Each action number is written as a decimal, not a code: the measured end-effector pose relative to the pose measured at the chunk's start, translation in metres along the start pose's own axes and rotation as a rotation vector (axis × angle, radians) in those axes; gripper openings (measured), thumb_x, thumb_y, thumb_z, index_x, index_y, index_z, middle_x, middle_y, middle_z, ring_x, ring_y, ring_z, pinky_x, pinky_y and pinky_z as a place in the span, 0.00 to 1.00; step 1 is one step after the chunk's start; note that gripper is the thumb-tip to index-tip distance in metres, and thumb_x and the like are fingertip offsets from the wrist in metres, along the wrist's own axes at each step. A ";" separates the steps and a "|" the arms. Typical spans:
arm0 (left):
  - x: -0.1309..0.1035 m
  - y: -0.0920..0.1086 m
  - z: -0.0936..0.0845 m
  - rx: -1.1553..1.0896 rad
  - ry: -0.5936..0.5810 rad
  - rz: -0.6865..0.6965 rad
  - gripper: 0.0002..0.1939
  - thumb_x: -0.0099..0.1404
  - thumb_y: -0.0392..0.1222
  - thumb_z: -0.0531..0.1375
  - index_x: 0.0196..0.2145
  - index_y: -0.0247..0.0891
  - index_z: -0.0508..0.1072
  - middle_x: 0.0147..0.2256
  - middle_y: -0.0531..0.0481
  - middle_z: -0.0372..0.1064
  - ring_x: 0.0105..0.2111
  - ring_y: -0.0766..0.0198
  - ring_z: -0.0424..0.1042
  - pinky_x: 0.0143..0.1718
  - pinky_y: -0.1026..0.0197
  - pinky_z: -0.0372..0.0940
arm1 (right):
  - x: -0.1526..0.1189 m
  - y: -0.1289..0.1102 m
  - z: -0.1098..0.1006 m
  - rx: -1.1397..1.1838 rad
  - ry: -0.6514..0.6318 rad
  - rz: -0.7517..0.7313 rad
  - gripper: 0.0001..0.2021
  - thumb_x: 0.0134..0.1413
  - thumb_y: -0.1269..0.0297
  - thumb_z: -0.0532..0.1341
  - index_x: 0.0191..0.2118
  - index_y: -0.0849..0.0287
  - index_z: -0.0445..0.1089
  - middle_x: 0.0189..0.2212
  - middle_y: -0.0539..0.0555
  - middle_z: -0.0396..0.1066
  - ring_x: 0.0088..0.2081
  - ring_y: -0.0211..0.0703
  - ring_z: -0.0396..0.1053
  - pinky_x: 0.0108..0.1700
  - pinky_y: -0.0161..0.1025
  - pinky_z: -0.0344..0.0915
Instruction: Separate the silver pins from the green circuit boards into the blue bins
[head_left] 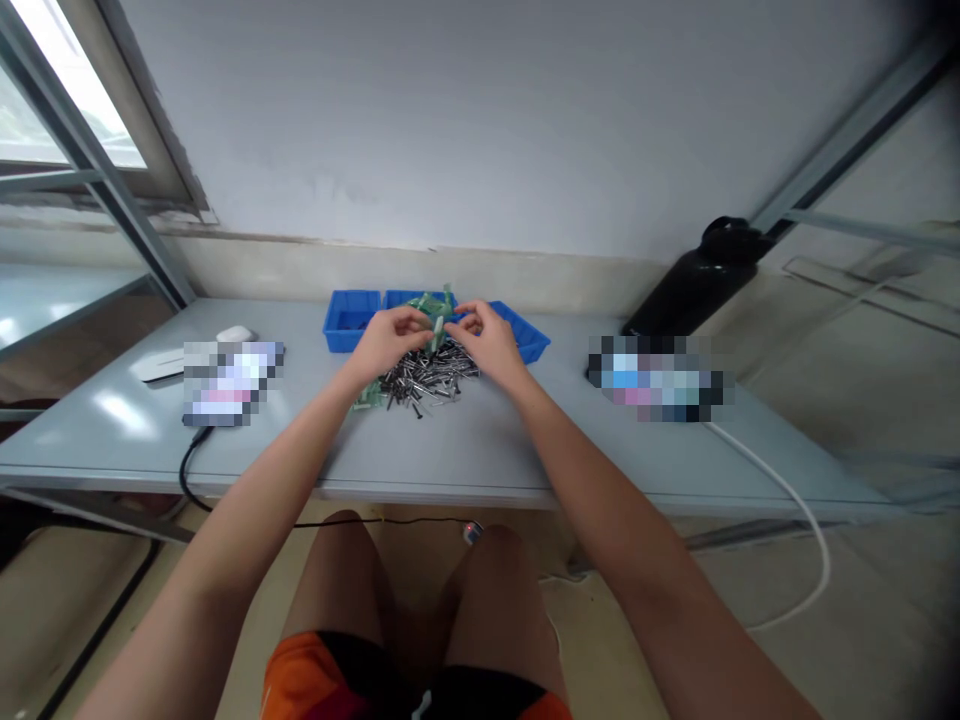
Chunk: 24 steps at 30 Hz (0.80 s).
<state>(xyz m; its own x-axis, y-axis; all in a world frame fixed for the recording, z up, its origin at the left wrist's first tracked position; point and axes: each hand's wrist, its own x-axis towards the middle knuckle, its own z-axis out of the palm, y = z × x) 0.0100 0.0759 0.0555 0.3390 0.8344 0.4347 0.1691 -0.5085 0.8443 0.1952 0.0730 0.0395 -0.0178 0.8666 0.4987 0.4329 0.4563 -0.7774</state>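
My left hand (388, 342) and my right hand (489, 342) meet above a pile of loose screws (427, 375) on the table. Between their fingertips is a small pale green piece (438, 328), perhaps plastic, pinched from both sides. The heap beneath is a mix of dark and shiny metal screws. More green pieces (367, 397) lie at its left edge, and others (431, 303) show behind my fingers at the blue bins. My fingers partly hide the heap and the bins.
Blue plastic bins (352, 306) stand along the back, one angled at right (534, 340). A blurred phone (234, 385) with a black cable and a white earbud case (235, 334) are left. Right are another blurred device (656, 382), white cable (780, 480) and leaning black bottle (694, 285).
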 end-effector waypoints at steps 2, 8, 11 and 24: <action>0.000 0.000 0.001 -0.002 -0.004 -0.012 0.07 0.54 0.38 0.64 0.31 0.34 0.71 0.24 0.52 0.68 0.25 0.67 0.67 0.29 0.63 0.64 | -0.002 -0.002 0.001 -0.058 0.026 -0.054 0.11 0.48 0.58 0.64 0.36 0.56 0.66 0.26 0.49 0.68 0.30 0.40 0.66 0.38 0.40 0.63; -0.003 0.005 0.001 0.046 -0.004 0.032 0.11 0.60 0.45 0.60 0.34 0.33 0.75 0.32 0.47 0.73 0.30 0.66 0.69 0.32 0.63 0.65 | -0.008 -0.010 0.005 0.055 -0.209 -0.120 0.15 0.48 0.54 0.64 0.40 0.55 0.68 0.40 0.54 0.73 0.39 0.44 0.71 0.39 0.41 0.67; -0.002 0.003 0.000 0.102 -0.056 0.035 0.13 0.63 0.46 0.57 0.35 0.34 0.76 0.35 0.46 0.74 0.32 0.65 0.70 0.32 0.63 0.66 | -0.006 -0.008 0.006 0.003 -0.169 -0.100 0.10 0.50 0.57 0.63 0.37 0.56 0.71 0.35 0.53 0.74 0.37 0.44 0.71 0.42 0.42 0.67; 0.001 -0.003 -0.004 0.132 0.049 0.018 0.07 0.59 0.41 0.61 0.32 0.34 0.73 0.24 0.52 0.67 0.24 0.68 0.65 0.27 0.64 0.60 | 0.001 0.001 -0.001 0.216 -0.136 0.041 0.12 0.48 0.54 0.62 0.33 0.56 0.70 0.31 0.51 0.73 0.34 0.42 0.69 0.34 0.39 0.68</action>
<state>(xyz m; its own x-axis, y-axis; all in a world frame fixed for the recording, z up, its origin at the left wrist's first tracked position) 0.0062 0.0789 0.0543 0.2981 0.8324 0.4672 0.2844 -0.5447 0.7890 0.1967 0.0741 0.0402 -0.1312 0.8977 0.4206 0.2330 0.4403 -0.8671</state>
